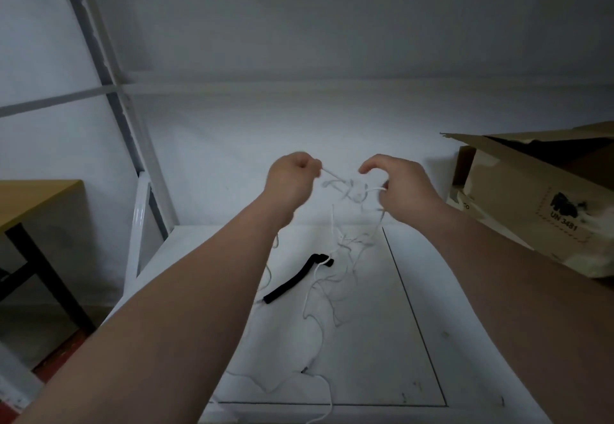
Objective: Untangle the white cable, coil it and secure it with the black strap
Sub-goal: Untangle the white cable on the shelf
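The left hand point(290, 179) is pinching one strand of the white cable point(352, 191) while the right hand point(403, 187) is gripping the knot just beside it, both raised. Loose loops are hanging to the white tabletop point(415, 340), crossing the black strap point(294, 282) lying diagonally below the left hand

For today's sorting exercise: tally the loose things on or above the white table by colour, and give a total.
White: 1, the white cable
Black: 1, the black strap
Brown: 1, the cardboard box
Total: 3

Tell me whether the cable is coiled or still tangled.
Tangled. The cable bunches in a knot between the left hand and right hand, with loose loops trailing across the table and over the strap.
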`<state>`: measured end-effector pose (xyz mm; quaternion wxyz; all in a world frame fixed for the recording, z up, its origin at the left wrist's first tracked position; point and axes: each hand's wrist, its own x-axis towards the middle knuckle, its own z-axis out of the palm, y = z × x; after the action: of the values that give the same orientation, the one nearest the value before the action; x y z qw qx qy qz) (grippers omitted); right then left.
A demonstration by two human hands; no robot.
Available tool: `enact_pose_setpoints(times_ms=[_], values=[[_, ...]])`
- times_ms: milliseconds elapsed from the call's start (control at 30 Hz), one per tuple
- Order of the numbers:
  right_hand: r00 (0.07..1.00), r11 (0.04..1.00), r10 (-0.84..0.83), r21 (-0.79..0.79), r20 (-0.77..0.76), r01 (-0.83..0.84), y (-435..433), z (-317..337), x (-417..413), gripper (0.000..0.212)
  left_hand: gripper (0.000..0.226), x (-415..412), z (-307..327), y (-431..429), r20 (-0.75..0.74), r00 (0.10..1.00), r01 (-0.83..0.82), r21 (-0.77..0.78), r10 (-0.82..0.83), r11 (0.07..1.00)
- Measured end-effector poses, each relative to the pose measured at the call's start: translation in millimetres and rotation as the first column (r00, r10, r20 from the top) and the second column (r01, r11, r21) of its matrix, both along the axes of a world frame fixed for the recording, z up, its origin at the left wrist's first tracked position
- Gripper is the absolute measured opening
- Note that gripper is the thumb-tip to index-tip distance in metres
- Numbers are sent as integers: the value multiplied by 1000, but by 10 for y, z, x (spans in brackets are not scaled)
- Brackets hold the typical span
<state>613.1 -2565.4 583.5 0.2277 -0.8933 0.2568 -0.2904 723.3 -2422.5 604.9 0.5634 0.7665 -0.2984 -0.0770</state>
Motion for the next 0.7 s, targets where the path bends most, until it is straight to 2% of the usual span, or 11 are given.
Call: enact_pose_setpoints(times_ms=[133,233,300,367,433,500,600,633,700], values=[[995,995,-88,46,46,86,-226,-20,-119,42,20,203,41,149,-16,990,-143,14,143,990],[983,986,-161,-58,-91,156,-272,-17,-105,31,16,242,-11,171,-37,976,-215,39,216,976],[947,972,-236,-69,-220,226,-296,-35,-106,17,17,238,-45,174,-48,972,-227,52,230,972],[901,947,-285,49,-326,317,-312,-21,-137,10,17,230,-63,178,-62,977,-203,57,206,978],[889,902,-269,228,-370,368,-288,6,-174,16,17,213,-56,174,-71,983,-163,56,167,985],[924,882,-193,355,-331,311,-251,22,-190,30,17,197,-34,153,-76,989,-125,38,128,991],[979,828,105,560,-177,13,-107,82,-162,60,19,165,19,98,-91,993,-69,7,70,998],[970,797,202,599,-137,-81,-42,106,-125,64,20,150,40,76,-95,994,-50,-2,49,999],[953,755,298,623,-47,-206,84,130,-7,52,22,122,83,31,-100,995,-17,-22,15,1000]])
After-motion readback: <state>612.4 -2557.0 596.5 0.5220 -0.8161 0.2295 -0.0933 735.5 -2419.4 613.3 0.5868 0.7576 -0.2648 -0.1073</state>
